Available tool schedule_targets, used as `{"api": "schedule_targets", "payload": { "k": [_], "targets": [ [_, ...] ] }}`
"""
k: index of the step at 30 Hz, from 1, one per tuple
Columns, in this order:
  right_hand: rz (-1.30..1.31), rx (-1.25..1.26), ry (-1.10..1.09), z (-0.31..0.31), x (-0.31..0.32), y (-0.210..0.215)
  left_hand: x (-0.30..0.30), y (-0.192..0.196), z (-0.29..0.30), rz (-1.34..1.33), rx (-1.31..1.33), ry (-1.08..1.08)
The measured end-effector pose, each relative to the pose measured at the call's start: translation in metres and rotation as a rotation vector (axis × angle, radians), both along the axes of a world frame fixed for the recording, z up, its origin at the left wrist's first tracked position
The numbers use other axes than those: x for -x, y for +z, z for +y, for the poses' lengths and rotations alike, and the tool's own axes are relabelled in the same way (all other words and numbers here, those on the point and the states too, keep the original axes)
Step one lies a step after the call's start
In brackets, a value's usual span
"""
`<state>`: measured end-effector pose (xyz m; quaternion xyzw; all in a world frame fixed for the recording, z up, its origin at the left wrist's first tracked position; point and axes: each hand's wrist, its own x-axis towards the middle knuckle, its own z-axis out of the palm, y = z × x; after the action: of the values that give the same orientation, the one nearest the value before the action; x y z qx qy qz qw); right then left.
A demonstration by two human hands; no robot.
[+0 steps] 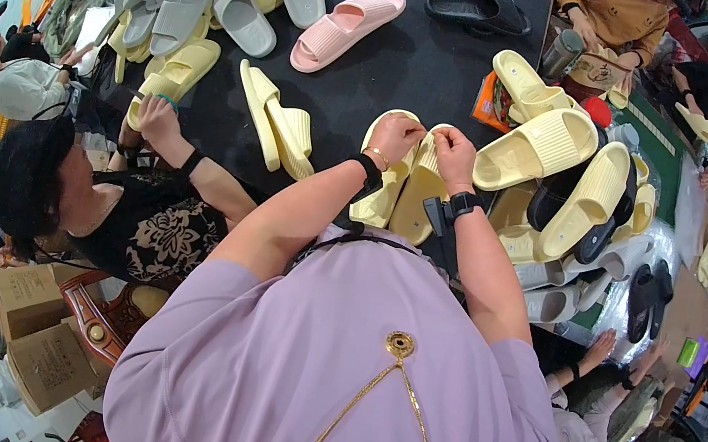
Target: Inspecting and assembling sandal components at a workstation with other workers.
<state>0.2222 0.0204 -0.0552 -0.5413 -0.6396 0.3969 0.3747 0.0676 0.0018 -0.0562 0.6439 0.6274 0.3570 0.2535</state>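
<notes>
Head cam: left hand (pixel 395 138) and right hand (pixel 453 156) bunched, can't tell if clamped, so yellow slides (pixel 419 199) might slip if pinched loosely.

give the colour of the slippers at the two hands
The slippers at the left hand and right hand are pale yellow, seen in the head view.

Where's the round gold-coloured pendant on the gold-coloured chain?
In the head view, the pendant lies on the lavender shirt, just right of centre, where the chain's two strands meet and below the bare right hand.
</notes>
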Motion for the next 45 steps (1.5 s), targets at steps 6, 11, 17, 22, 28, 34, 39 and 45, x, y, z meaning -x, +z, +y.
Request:
{"api": "schedule_targets", "payload": {
  "k": [6, 11, 17, 22, 28, 34, 39, 45],
  "targets": [
    [0.014, -0.042, 0.004, 0.0, 0.002, 0.003, 0.002, 0.002, 0.0, -0.002, -0.011, -0.005],
    [0.039, -0.018, -0.014, 0.0, 0.003, 0.005, 0.002, 0.001, 0.0, 0.004, -0.026, 0.002],
    [0.033, -0.01, -0.014, -0.002, 0.002, 0.003, 0.001, 0.003, -0.003, 0.008, -0.033, -0.001],
    [0.022, -0.04, -0.017, -0.005, 0.001, 0.003, 0.0, 0.002, -0.006, -0.007, -0.015, 0.007],
    [-0.013, 0.005, 0.017, -0.004, 0.001, 0.005, 0.001, -0.001, -0.003, 0.012, -0.01, -0.01],
    [0.023, -0.133, 0.005, 0.005, 0.008, 0.004, 0.003, 0.003, 0.003, 0.011, -0.051, 0.004],
    [-0.03, -0.043, 0.045, 0.004, -0.006, -0.007, -0.006, -0.019, 0.002, -0.02, -0.065, 0.012],
    [0.098, -0.005, 0.086, -0.004, -0.01, -0.016, -0.009, -0.013, -0.011, -0.004, -0.156, 0.0]
  ]
}}
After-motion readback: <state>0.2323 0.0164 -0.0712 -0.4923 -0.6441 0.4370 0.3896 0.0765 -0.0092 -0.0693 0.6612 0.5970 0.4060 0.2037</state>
